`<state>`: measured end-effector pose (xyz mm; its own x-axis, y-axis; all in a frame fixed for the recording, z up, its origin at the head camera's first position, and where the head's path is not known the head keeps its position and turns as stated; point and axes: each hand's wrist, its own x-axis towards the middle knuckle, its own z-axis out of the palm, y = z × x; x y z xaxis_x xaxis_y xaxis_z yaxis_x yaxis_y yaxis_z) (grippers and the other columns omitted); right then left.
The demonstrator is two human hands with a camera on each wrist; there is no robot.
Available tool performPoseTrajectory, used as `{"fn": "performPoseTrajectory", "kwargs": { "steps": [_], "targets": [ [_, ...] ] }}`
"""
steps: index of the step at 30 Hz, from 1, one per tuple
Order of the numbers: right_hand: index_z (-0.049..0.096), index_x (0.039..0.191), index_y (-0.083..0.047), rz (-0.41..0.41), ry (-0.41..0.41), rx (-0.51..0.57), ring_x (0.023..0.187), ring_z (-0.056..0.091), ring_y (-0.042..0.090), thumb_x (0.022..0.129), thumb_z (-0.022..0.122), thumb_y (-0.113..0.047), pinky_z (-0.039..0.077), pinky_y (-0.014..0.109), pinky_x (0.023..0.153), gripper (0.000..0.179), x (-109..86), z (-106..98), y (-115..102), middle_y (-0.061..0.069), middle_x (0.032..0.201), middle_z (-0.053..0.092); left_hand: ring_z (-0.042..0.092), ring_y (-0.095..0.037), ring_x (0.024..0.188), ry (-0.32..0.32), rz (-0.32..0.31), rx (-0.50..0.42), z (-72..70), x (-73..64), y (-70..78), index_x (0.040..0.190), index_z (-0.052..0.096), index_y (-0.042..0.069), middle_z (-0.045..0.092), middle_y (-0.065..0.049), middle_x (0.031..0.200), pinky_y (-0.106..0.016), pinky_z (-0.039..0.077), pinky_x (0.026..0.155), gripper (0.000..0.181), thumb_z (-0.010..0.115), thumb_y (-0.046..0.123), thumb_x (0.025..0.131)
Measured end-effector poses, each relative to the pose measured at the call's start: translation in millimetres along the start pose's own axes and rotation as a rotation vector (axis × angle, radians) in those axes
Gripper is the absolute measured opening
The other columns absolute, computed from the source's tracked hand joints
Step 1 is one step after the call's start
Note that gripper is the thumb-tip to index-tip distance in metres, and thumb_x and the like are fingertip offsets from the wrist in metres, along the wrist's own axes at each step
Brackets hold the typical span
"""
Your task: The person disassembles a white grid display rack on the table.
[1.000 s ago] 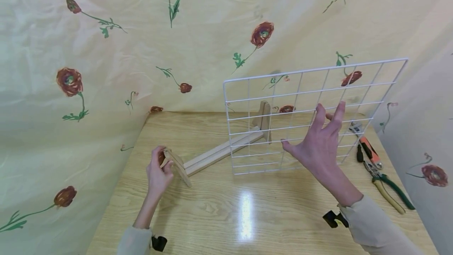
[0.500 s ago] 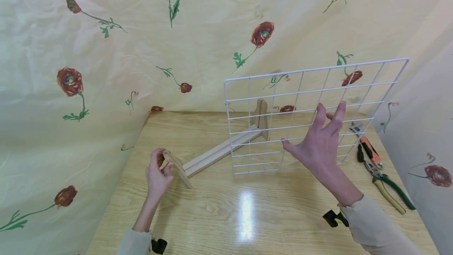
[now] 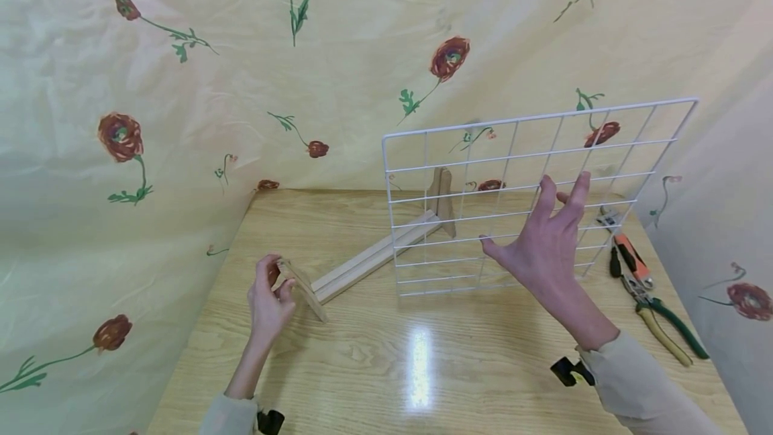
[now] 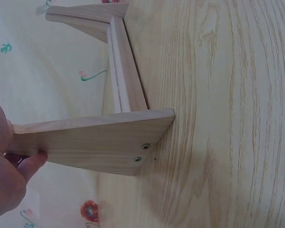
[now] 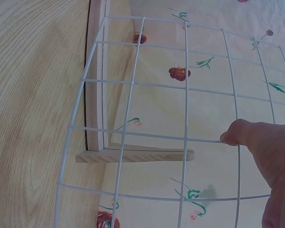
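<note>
My left hand point(image 3: 268, 304) pinches the raised end of the near wooden end board point(image 3: 306, 293) between thumb and fingers. That board belongs to a low wooden stand: a grooved double rail point(image 3: 362, 266) joins it to a far end board point(image 3: 445, 203). Two bolt heads point(image 4: 145, 146) show on its outer face in the left wrist view. With spread fingers, my right hand point(image 3: 546, 247) holds a white wire grid panel point(image 3: 539, 118) upright in front of the stand's far end. The thumb point(image 5: 237, 132) lies against a wire crossing; some fingertips are hidden.
Pliers with green and yellow handles point(image 3: 643, 301) lie at the table's right, beside a tool with an orange and black handle point(image 3: 631, 257). A flowered cloth point(image 3: 350, 72) covers the walls close behind and at both sides of the wooden table point(image 3: 356, 368).
The stand's far end has swung slightly left and back, while my left hand has shifted a little with the near board. My right hand and the grid panel look almost still.
</note>
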<state>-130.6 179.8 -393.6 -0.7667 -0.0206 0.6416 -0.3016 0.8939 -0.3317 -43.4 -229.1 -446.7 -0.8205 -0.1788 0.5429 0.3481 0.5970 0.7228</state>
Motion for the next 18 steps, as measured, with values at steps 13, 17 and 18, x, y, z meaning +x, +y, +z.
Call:
{"fn": "performPoseTrajectory", "kwargs": {
  "steps": [13,17,18],
  "targets": [
    [0.017,0.146,0.001,-0.011,0.020,-0.003,0.118,0.032,0.053,0.051,0.098,-0.031,0.050,0.066,0.064,0.129,0.6,1.6,0.1,0.034,0.154,-0.005,0.057,-0.058,0.108,0.019,-0.008,-0.022,-1.2,-2.6,-0.7,0.118,0.046,-0.020,0.056,-0.040,0.109,-0.032,0.056,0.081,0.045,0.070,-0.020,0.080],
    [0.017,0.147,0.001,0.011,0.010,0.012,0.120,0.032,0.053,0.052,0.098,-0.030,0.049,0.068,0.066,0.128,-0.4,1.9,0.0,0.033,0.156,-0.007,0.054,-0.060,0.110,0.012,-0.004,-0.034,-1.5,-3.5,-1.0,0.119,0.045,-0.021,0.053,-0.042,0.111,-0.045,0.056,0.079,0.045,0.069,-0.019,0.081],
    [0.017,0.147,0.001,0.015,0.010,0.014,0.120,0.032,0.053,0.052,0.098,-0.029,0.049,0.069,0.066,0.128,-0.7,2.0,0.0,0.032,0.156,-0.008,0.054,-0.060,0.111,0.011,-0.002,-0.034,-1.6,-3.7,-1.0,0.119,0.045,-0.021,0.053,-0.043,0.111,-0.050,0.054,0.078,0.045,0.069,-0.019,0.081]
  ]
}}
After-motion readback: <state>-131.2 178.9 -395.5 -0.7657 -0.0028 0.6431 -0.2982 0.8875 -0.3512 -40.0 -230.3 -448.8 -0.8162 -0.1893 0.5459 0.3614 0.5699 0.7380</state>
